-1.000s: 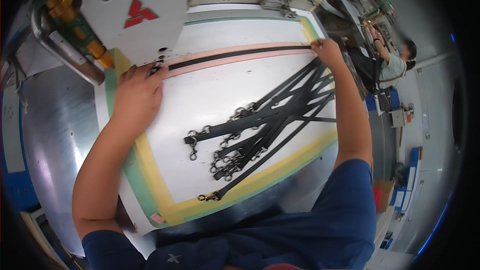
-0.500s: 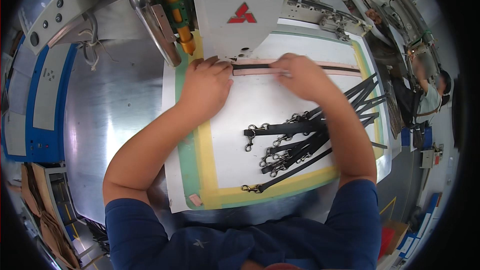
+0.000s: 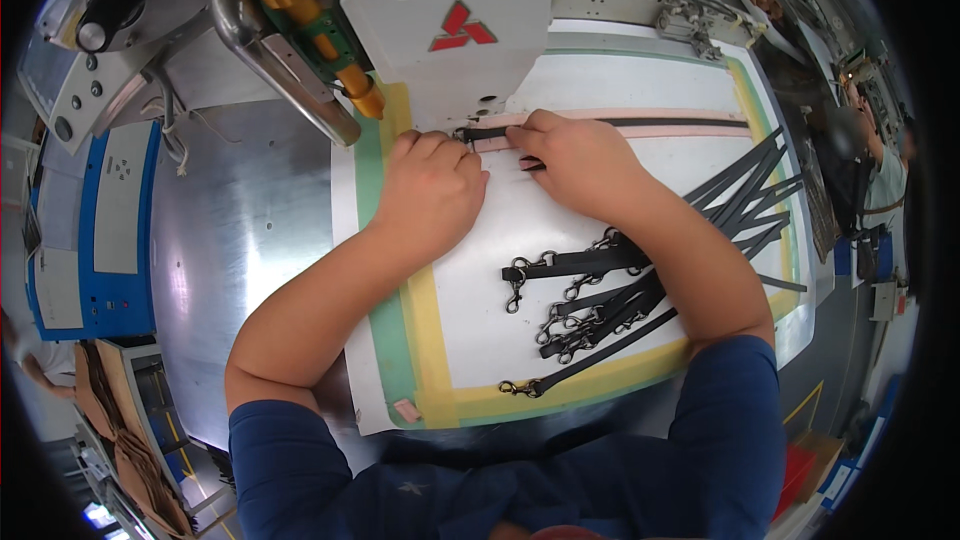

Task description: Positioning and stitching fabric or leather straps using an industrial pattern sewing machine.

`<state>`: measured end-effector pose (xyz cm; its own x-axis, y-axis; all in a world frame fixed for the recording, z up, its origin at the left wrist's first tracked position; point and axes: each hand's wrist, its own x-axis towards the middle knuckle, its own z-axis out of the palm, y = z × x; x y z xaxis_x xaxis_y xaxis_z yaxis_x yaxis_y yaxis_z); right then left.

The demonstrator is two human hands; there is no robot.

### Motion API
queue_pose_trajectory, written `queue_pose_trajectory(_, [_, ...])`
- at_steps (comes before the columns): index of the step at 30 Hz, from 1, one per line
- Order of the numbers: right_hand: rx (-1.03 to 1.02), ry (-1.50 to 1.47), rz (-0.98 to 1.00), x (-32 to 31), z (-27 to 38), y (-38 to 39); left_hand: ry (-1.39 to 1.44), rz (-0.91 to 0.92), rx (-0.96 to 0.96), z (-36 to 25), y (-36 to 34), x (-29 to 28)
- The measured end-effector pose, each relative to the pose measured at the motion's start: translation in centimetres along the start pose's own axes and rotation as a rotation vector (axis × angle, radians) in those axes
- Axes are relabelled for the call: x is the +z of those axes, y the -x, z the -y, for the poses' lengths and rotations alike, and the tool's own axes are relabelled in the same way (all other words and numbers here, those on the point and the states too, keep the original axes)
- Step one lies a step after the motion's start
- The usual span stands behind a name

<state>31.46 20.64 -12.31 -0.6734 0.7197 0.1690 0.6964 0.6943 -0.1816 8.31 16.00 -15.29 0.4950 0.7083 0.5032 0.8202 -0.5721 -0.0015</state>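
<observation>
my right hand (image 3: 582, 162) quit surface's (image 3: 470, 305) right edge, pinches dark strip (image 3: 533, 165); left hand's (image 3: 434, 180) grip unclear; work's now at strap's (image 3: 680, 123) end

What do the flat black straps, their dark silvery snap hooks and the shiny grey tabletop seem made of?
Flat black straps: dull, thin strips, perhaps webbing or leather; texture unresolved. Dark silvery snap hooks: polished, probably plated metal, given their glints. Shiny grey tabletop: likely bare metal, showing blurred reflections.

Grey floor (image 3: 840, 342) with yellow lines (image 3: 803, 404)
</observation>
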Motion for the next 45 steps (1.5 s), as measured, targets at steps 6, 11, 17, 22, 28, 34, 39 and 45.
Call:
queue_pose_trajectory(6, [0.051,-0.021,0.063,-0.1,-0.1,-0.2,-0.083,0.007,-0.066,-0.1,-0.1,-0.5])
queue_pose_trajectory(11, [0.049,0.007,0.037,0.1,0.1,-0.1,-0.071,-0.047,-0.109,-0.2,0.1,-0.7])
queue_pose_trajectory(17, [0.050,0.009,0.058,0.2,0.1,-0.2,-0.057,0.044,-0.166,-0.2,-0.1,-0.4])
queue_pose_trajectory(22, [0.049,0.029,0.040,0.4,0.0,-0.1,-0.059,0.158,-0.191,-0.3,-0.3,-0.7])
queue_pose_trajectory(28, [0.048,0.039,0.042,0.6,0.0,-0.3,-0.040,0.214,-0.225,-0.3,-0.5,-1.0])
queue_pose_trajectory(34, [0.048,0.031,0.041,0.5,0.1,-0.4,-0.054,0.218,-0.218,-0.2,-0.6,-0.8])
queue_pose_trajectory(39, [0.046,0.020,0.038,0.7,0.3,-0.3,-0.028,0.229,-0.197,-0.4,-0.8,-0.7])
queue_pose_trajectory(45, [0.059,0.035,0.053,0.6,0.4,-0.3,-0.039,0.215,-0.180,-0.6,-0.8,-0.7])
